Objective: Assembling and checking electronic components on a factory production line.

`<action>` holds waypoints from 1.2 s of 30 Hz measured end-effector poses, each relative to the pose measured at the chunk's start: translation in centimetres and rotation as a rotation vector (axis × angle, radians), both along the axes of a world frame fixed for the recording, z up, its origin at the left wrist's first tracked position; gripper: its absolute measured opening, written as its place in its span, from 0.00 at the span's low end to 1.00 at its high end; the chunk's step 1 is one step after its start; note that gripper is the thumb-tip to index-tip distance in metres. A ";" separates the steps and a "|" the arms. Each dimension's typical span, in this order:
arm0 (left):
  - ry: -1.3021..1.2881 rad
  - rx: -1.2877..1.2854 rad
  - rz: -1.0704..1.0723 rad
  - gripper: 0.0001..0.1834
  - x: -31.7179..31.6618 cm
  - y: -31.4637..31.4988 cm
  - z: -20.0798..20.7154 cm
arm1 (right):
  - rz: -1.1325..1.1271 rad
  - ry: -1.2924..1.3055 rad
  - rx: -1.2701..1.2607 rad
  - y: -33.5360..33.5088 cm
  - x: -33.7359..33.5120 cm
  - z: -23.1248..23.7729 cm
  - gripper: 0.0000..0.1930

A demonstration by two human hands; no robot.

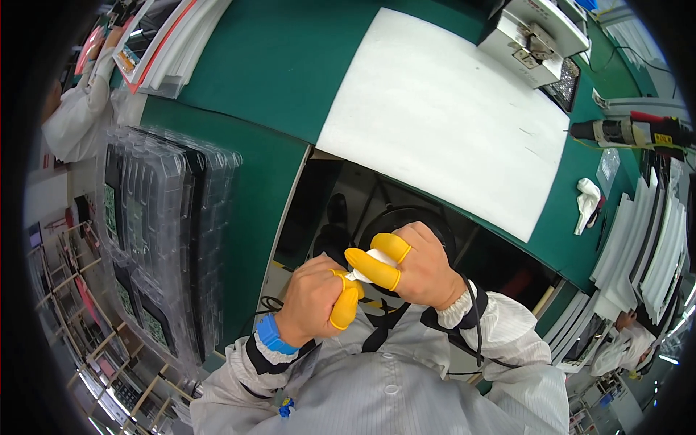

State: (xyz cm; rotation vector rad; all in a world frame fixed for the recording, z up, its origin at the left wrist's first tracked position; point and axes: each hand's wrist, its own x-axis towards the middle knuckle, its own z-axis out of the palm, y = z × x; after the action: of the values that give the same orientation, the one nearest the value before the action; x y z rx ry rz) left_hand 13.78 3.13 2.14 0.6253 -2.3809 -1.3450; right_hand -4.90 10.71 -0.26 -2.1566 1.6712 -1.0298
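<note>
My left hand [313, 299] and my right hand [423, 270] meet in front of my body, short of the bench's near edge. Yellow finger cots cover the thumb and a finger or so on each. Between them a small crumpled white piece [375, 270], perhaps cloth or tissue, is pinched by the right fingers. Its narrow end reaches the left fingertips, which are closed on it. What the white piece wraps, if anything, is hidden. A blue wrist strap [272, 335] circles my left wrist.
A white foam sheet [442, 116] lies on the green bench [268, 65]. Stacked clear plastic trays [156, 188] with circuit boards stand left. A metal device [525, 47] sits at the back right, with a power screwdriver [616, 133] and a white cloth [587, 201] nearer. Co-workers sit on both sides.
</note>
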 end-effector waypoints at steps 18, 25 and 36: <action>0.077 0.348 -0.265 0.17 -2.1 1.7 1.9 | -0.004 0.014 -0.085 3.2 -3.1 2.4 0.23; 0.134 0.371 -0.289 0.17 -2.5 1.5 2.1 | 0.000 -0.016 -0.121 3.5 -3.2 3.4 0.23; 0.046 0.491 -0.334 0.10 -2.3 1.8 2.1 | 0.020 0.047 -0.101 3.8 -3.3 3.2 0.22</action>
State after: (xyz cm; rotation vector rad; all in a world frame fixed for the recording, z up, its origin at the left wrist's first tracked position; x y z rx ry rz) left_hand 11.45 4.90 4.28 0.3113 -2.1891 -2.0934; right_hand -8.25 14.51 2.92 -2.2723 1.6479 -1.0886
